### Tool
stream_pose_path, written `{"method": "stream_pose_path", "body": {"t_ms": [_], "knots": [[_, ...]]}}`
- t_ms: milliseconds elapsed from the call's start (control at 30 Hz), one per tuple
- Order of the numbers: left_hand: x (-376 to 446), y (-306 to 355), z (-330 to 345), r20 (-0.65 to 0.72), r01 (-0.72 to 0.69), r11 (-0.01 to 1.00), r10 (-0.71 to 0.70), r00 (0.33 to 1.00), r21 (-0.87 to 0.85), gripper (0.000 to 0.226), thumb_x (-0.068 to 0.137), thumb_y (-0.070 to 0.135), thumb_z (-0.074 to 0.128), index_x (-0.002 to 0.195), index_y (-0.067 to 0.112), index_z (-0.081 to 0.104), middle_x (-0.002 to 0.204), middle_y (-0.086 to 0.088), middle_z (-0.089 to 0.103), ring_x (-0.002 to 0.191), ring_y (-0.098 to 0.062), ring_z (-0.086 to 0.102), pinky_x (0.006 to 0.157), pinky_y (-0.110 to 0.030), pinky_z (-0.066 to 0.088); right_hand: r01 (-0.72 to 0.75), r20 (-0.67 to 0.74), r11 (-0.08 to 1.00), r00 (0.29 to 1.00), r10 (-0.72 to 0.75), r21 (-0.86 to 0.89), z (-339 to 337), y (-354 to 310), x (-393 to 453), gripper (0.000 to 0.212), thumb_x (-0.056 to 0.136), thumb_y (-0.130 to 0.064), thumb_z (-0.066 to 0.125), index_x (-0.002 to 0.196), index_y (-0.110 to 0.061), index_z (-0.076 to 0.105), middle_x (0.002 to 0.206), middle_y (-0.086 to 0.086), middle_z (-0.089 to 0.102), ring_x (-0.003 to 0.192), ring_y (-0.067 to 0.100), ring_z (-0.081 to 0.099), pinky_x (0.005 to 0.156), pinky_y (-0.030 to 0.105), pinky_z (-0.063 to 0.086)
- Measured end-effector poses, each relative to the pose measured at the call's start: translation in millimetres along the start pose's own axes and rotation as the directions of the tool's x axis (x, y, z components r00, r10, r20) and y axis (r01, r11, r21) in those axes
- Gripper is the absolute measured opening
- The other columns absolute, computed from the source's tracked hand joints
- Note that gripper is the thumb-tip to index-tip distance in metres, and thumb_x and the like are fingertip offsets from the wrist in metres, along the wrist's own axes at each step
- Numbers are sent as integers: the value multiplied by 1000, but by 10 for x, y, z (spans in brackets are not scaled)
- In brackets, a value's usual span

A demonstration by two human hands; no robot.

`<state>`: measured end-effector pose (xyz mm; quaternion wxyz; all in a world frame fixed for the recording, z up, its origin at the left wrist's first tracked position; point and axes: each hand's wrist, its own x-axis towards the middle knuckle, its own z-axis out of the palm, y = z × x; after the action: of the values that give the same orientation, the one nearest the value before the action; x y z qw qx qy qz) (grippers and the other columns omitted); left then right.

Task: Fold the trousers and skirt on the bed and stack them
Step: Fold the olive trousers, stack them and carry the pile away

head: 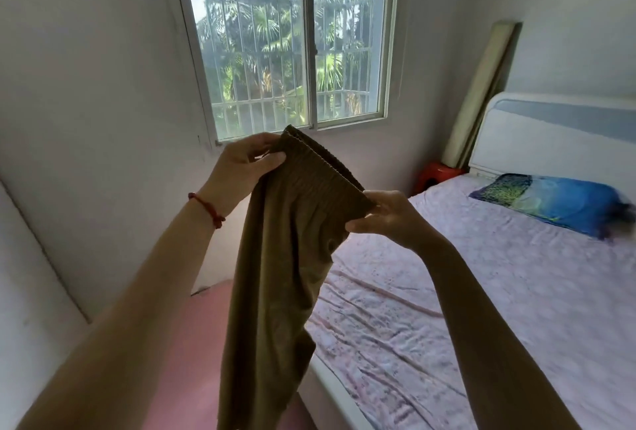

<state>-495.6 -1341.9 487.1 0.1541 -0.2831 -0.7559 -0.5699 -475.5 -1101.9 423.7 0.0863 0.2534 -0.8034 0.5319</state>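
Hanging above pink-sheeted bed, brown trousers, barred window.

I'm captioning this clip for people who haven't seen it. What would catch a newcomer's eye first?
First, the olive-brown garment held up mid-frame: the left hand and right hand each pinch an end of its ribbed elastic waistband, and the fabric hangs down beside the bed. Behind it glows a barred window with palms outside. To the right, a blue patterned pillow lies on the pale pink bedsheet.

barred window, white walls, pink floor
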Motion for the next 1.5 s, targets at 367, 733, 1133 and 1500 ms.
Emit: {"method": "stream_pose_path", "body": {"t_ms": [367, 733, 1133, 1500], "knots": [[-777, 309, 1042, 46, 106, 971, -99, 994, -216, 25, 85, 0, 55, 98, 19, 64, 88, 9, 67, 84, -3, 63, 78, -16, 52, -177, -14, 981, 984, 177, -79, -443, -108, -1481, 13, 73, -8, 75, 81, -10, 64, 78, 14, 66, 79, 26, 67, 72, 30, 57], [-1313, -120, 2126, 192, 348, 869, -298, 935, -352, 20, 85, 3, 58, 88, 20, 67, 84, 3, 66, 79, -8, 60, 68, -18, 50, -421, -217, 901, 894, 392, -108, -896, 38, -2483, 12, 73, -5, 74, 78, -7, 64, 75, 13, 64, 74, 23, 65, 73, 35, 56], [-896, -1151, 2979, 381, 547, 732, -409, 829, -405, 20, 88, 2, 54, 86, 18, 66, 82, 1, 68, 75, -6, 65, 66, -19, 55, -574, -410, 811, 717, 564, 111, -1068, 1108, -2353, 27, 81, 3, 63, 91, -18, 49, 85, 4, 62, 80, 19, 62, 74, 31, 56], [-61, -3024, 3760, 483, 728, 647, -574, 662, -228, 21, 88, 1, 54, 87, 19, 65, 85, -1, 66, 79, -8, 64, 67, -13, 52, -683, -536, 647, 425, 729, 339, -969, 3057, -1585, 47, 89, -5, 56, 116, -40, 42, 97, 7, 62, 82, 19, 65, 64, 25, 55]]}}
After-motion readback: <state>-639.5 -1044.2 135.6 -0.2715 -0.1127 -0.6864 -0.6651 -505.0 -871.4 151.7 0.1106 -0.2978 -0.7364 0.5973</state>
